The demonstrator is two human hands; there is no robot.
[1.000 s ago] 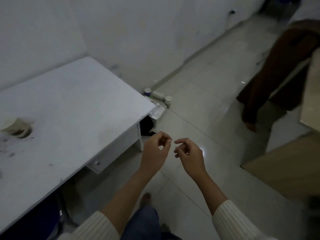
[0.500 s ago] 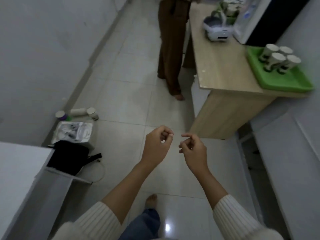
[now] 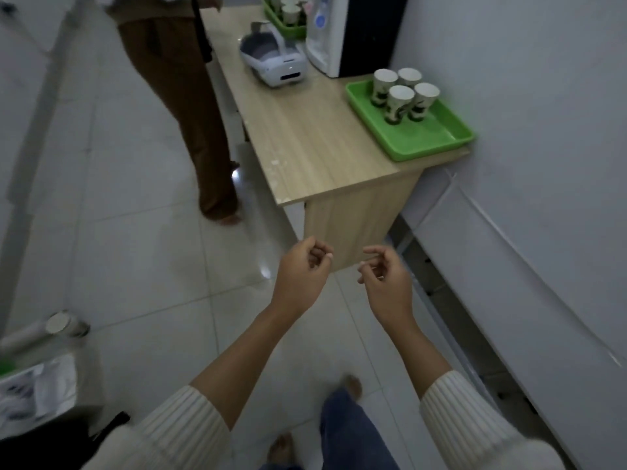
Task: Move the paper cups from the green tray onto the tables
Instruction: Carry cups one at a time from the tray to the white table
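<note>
Since half a second ago the view has swung round and closer. The wooden surface (image 3: 305,140) now fills the upper middle of the frame, the green tray (image 3: 428,141) has slid in from the far right edge, and the two hands have drawn slightly apart.

At lower left one blurred bottle (image 3: 64,323) lies on the tiled floor (image 3: 135,232), with a white plastic packet (image 3: 34,395) below it. At upper left one person in brown trousers (image 3: 183,96) stands barefoot just beside the surface's left edge.

In the middle the left hand (image 3: 300,273) and the right hand (image 3: 386,279) hang side by side over the floor. They do not touch; the fingers are loosely curled and both hold nothing. The end panel of the surface stands between them and the tray. The tray lies well above and to the right of the right hand, at the surface's near right corner.

Four paper cups (image 3: 400,96) stand upright in a tight cluster at the tray's far end.

Along the top are:
- one white headset (image 3: 274,62)
- a second green tray (image 3: 288,28) holding more cups, cut off by the frame so they cannot be counted
- a white water dispenser (image 3: 322,32)
</note>
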